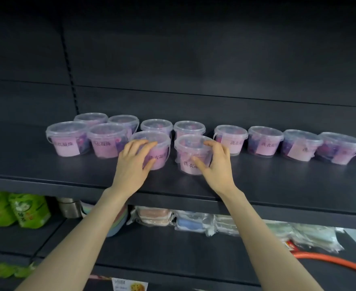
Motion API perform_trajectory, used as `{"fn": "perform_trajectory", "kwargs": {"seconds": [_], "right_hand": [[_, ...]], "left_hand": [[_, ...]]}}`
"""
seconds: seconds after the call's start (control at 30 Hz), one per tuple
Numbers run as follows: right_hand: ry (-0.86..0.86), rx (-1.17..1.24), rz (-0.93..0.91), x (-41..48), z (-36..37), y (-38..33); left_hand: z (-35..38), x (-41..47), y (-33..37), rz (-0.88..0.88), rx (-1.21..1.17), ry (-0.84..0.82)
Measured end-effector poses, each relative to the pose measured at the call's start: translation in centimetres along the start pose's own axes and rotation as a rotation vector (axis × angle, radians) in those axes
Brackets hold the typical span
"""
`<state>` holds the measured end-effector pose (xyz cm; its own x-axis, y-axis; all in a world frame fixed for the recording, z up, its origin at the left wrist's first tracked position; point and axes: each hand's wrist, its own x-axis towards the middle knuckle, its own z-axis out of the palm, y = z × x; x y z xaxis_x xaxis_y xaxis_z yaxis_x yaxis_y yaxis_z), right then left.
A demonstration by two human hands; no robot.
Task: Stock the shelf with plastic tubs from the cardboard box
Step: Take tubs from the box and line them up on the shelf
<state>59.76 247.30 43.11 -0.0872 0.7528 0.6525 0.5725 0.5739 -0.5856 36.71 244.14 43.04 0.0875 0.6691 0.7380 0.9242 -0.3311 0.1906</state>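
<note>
A: What stands behind?
B: A dark, matte back panel [194,49], with a slotted upright [69,66] running down its left part.
A: And the light?
B: Dim, with a soft sheen on the upper shelf [278,185].
A: Below it?
B: A lower shelf [152,244], equally dark, carrying green packets [15,208] at left, a metal canister [69,207], clear-wrapped packs [194,221] and an orange hose [330,263] at right.

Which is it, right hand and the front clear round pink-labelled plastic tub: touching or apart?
Touching. The head view shows the right hand gripping the clear plastic tub, fingers over its lid, thumb on its label.
</note>
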Motion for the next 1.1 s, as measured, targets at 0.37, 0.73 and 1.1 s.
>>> {"fn": "perform_trajectory", "kwargs": {"seconds": [0.37,0.73,1.1], "right_hand": [[0.07,-0.218,0.006,0.5,1.9,-0.4],[0.127,-0.419,-0.018,0.5,2.2,-0.8],[-0.067,-0.38,0.084,-0.6,1.8,-1.6]], "left_hand": [[1.6,1.8,-2.0,-0.116,-0.133,0.035],[1.4,1.7,-1.7,0.032,-0.027,0.022],[0.9,0.4,-1.4,-0.094,-0.131,-0.124]]}}
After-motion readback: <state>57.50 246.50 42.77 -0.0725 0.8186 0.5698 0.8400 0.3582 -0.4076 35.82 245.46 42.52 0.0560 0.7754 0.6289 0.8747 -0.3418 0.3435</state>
